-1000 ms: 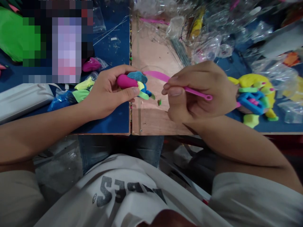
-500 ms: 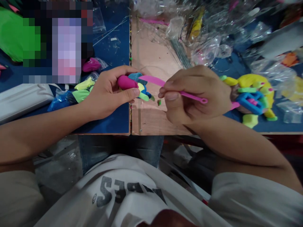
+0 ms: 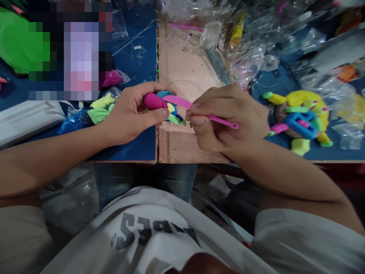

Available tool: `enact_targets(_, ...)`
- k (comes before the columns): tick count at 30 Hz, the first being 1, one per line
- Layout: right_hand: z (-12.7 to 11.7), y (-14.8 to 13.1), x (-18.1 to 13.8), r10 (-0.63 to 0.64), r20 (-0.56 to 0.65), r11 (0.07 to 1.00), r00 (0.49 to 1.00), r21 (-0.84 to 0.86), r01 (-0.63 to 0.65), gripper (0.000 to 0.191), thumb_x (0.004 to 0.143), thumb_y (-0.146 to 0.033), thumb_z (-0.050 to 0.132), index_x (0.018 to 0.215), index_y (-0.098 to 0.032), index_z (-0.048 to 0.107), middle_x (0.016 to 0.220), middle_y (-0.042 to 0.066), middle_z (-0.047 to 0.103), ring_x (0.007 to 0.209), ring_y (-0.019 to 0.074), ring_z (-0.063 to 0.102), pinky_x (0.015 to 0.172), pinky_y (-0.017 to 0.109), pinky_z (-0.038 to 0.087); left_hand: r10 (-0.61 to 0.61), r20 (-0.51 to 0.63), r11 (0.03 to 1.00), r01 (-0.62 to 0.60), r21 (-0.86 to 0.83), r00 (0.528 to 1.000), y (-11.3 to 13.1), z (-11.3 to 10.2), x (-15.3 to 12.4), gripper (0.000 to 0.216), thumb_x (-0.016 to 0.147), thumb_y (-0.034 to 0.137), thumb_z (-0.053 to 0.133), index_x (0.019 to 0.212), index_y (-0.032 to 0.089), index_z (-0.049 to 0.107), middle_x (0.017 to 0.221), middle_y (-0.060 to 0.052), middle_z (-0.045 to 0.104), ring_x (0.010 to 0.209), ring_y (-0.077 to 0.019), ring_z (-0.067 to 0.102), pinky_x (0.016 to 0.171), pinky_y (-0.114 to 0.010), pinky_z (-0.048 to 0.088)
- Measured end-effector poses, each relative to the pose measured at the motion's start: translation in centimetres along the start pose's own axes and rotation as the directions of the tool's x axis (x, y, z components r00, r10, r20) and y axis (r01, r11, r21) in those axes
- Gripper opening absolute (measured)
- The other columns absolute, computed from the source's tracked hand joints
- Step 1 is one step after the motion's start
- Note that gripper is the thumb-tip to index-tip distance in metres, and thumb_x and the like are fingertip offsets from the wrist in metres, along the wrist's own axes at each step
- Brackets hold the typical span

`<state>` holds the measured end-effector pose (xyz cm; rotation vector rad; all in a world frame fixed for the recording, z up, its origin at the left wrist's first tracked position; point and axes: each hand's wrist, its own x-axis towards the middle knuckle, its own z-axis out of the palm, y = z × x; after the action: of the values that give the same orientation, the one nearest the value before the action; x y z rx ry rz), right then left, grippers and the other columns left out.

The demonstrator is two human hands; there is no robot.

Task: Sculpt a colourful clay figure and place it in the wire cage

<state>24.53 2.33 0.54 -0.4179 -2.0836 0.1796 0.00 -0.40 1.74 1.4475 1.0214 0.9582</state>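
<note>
Between the fingers and thumb of my left hand (image 3: 134,110) is a small clay figure (image 3: 154,102) with a magenta rounded part and blue, yellow and green pieces. My right hand (image 3: 228,118) pinches a pink plastic clay knife (image 3: 178,101), its ringed handle end sticking out past the thumb. The blade lies against the figure, where the magenta part meets the blue piece. My left palm and fingers hide part of the figure. On the table to the right of my right hand rests a larger clay model (image 3: 306,99) in yellow, blue and pink.
Clear plastic bags and packaging (image 3: 253,57) crowd the back right. A bundle of thin wires (image 3: 216,62) lies on the wooden board (image 3: 185,146). Bagged blue clay (image 3: 74,121) and a white box (image 3: 28,120) sit to the left, below a pixelated patch.
My right hand has moved left, carrying the knife's blade from the figure's edge further over it, against the magenta part. My left hand stays nearly in place.
</note>
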Motion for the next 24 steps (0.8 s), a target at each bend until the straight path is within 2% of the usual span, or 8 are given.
enact_targets(5, 0.8, 0.1, 0.2, -0.025, -0.199, 0.999, 0.980, -0.045, 0.016, 0.034, 0.101, -0.023, 0.065, 0.129, -0.040, 0.072, 0.085, -0.003, 0.081, 0.068, 0.0230, 0.076, 0.057, 0.039, 0.061, -0.007, -0.039, 0.999, 0.009, 0.040, 0.999, -0.4, 0.0, -0.2, 0.045, 0.085, 0.036, 0.089, 0.124, 0.018, 0.078, 0.111, -0.008, 0.077, 0.102, -0.0259, 0.078, 0.089, -0.040, 0.070)
enact_targets(9, 0.3, 0.3, -0.5, 0.079, -0.091, 0.996, 0.993, 0.037, -0.076, 0.033, 0.102, -0.030, 0.071, 0.132, -0.045, 0.071, 0.097, -0.002, 0.084, 0.077, 0.0265, 0.080, 0.068, 0.044, 0.065, -0.025, -0.042, 0.999, 0.027, 0.043, 0.999, -0.4, 0.0, -0.2, 0.045, 0.086, 0.037, 0.088, 0.126, 0.019, 0.078, 0.110, -0.008, 0.077, 0.100, -0.0251, 0.078, 0.088, -0.039, 0.070)
enact_targets(12, -0.1, 0.0, -0.5, 0.079, -0.019, 0.996, 0.997, 0.049, -0.078, 0.031, 0.101, -0.030, 0.074, 0.128, -0.045, 0.072, 0.101, -0.003, 0.085, 0.083, 0.0257, 0.081, 0.073, 0.042, 0.067, -0.015, -0.011, 0.998, 0.016, 0.052, 1.000, 0.0, 0.1, -0.1, 0.041, 0.087, 0.035, 0.086, 0.124, 0.019, 0.079, 0.114, -0.008, 0.078, 0.102, -0.0252, 0.077, 0.085, -0.036, 0.070)
enact_targets(15, 0.3, -0.4, 0.2, -0.027, -0.041, 1.000, 0.999, -0.017, 0.026, 0.022, 0.100, -0.022, 0.071, 0.116, -0.036, 0.075, 0.095, -0.002, 0.084, 0.082, 0.0223, 0.082, 0.070, 0.035, 0.068, -0.005, 0.004, 0.998, 0.005, 0.068, 1.000, 0.2, 0.1, -0.1, 0.040, 0.088, 0.035, 0.085, 0.123, 0.018, 0.079, 0.113, -0.008, 0.079, 0.104, -0.0257, 0.077, 0.083, -0.035, 0.069)
enact_targets(18, 0.9, -0.3, 0.8, -0.099, -0.132, 0.991, 0.986, -0.103, 0.086, 0.015, 0.099, -0.021, 0.068, 0.110, -0.030, 0.073, 0.087, -0.002, 0.082, 0.073, 0.0192, 0.080, 0.061, 0.031, 0.066, -0.002, -0.010, 0.998, 0.002, 0.058, 1.000, -0.2, 0.2, -0.1, 0.041, 0.088, 0.037, 0.086, 0.123, 0.018, 0.078, 0.110, -0.008, 0.077, 0.100, -0.0255, 0.077, 0.083, -0.037, 0.069)
enact_targets(21, 1.1, 0.1, 0.7, -0.065, -0.200, 0.986, 0.978, -0.166, 0.032, 0.014, 0.102, -0.029, 0.067, 0.113, -0.035, 0.073, 0.082, -0.003, 0.081, 0.060, 0.0194, 0.074, 0.050, 0.034, 0.060, -0.002, -0.033, 0.999, 0.003, 0.038, 0.999, -0.6, 0.1, -0.2, 0.041, 0.087, 0.039, 0.088, 0.122, 0.019, 0.077, 0.107, -0.008, 0.076, 0.096, -0.0254, 0.077, 0.082, -0.039, 0.069)
enact_targets(24, 0.8, 0.2, 0.5, -0.031, -0.140, 0.995, 0.990, -0.097, 0.018, 0.021, 0.100, -0.028, 0.069, 0.115, -0.041, 0.074, 0.087, -0.003, 0.083, 0.063, 0.0217, 0.076, 0.053, 0.037, 0.062, -0.002, -0.026, 0.999, 0.002, 0.037, 1.000, -0.5, 0.1, -0.1, 0.039, 0.087, 0.037, 0.087, 0.121, 0.019, 0.078, 0.108, -0.008, 0.077, 0.098, -0.0261, 0.077, 0.082, -0.039, 0.069)
